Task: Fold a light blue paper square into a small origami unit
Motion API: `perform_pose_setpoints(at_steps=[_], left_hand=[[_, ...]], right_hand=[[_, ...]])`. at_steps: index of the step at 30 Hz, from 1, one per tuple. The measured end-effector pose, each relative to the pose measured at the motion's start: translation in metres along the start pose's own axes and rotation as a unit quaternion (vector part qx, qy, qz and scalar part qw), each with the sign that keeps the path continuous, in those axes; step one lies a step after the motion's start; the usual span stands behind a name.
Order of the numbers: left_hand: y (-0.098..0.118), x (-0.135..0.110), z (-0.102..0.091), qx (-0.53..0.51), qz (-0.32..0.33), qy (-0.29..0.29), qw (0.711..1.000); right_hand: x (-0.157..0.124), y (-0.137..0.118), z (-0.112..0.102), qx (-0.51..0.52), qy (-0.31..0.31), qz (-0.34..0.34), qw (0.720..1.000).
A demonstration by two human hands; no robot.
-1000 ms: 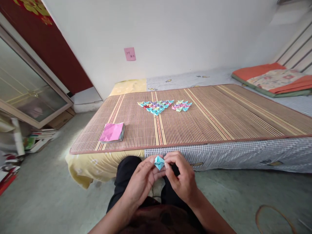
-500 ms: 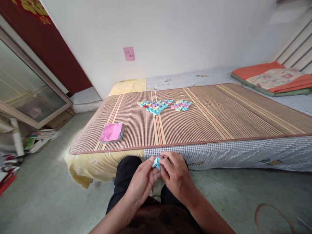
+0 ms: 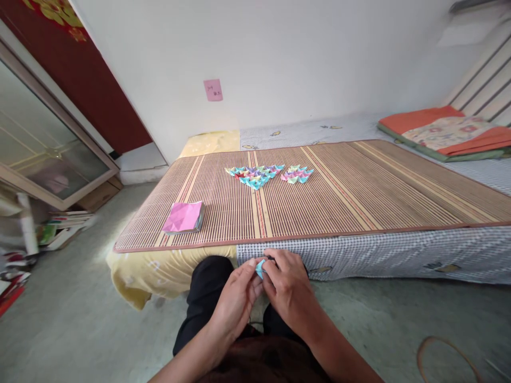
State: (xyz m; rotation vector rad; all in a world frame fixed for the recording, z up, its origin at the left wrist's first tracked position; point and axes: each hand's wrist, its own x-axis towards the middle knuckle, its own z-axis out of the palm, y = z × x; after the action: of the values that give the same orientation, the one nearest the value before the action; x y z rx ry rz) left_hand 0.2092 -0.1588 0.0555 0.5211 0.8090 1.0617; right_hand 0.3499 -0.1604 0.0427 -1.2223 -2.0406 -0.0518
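Note:
Between my hands, above my knees, is a small folded piece of light blue origami paper. My left hand pinches its left side with thumb and fingers. From the right, the fingers of my right hand close on the same paper and hide part of it. Farther off on the striped bamboo mat lie a large triangular group of folded paper pieces in several colours and a smaller group beside it. A stack of square paper, pink on top, rests near the mat's front left.
The mat covers a bed with a checked sheet and a yellow cloth. A folded orange quilt lies at the back right. A pink note is on the wall. A glass-panelled door stands at left.
The blue paper has turned and shifted slightly right, now showing a narrower shape. The right fingers have closed further over it. The view has tilted a little.

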Motion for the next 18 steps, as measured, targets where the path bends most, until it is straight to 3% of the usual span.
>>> perform_pose_setpoints(at_steps=[5, 18], left_hand=[[-0.0018, 0.0040, -0.0059, -0.034, -0.009, 0.007, 0.999], [-0.0003, 0.0057, -0.0054, -0.050, -0.034, 0.050, 0.997]], right_hand=[[-0.0009, -0.0008, -0.0009, -0.002, -0.014, 0.008, 1.000], [-0.0049, 0.0043, 0.0044, -0.073, 0.017, -0.021, 0.997]])
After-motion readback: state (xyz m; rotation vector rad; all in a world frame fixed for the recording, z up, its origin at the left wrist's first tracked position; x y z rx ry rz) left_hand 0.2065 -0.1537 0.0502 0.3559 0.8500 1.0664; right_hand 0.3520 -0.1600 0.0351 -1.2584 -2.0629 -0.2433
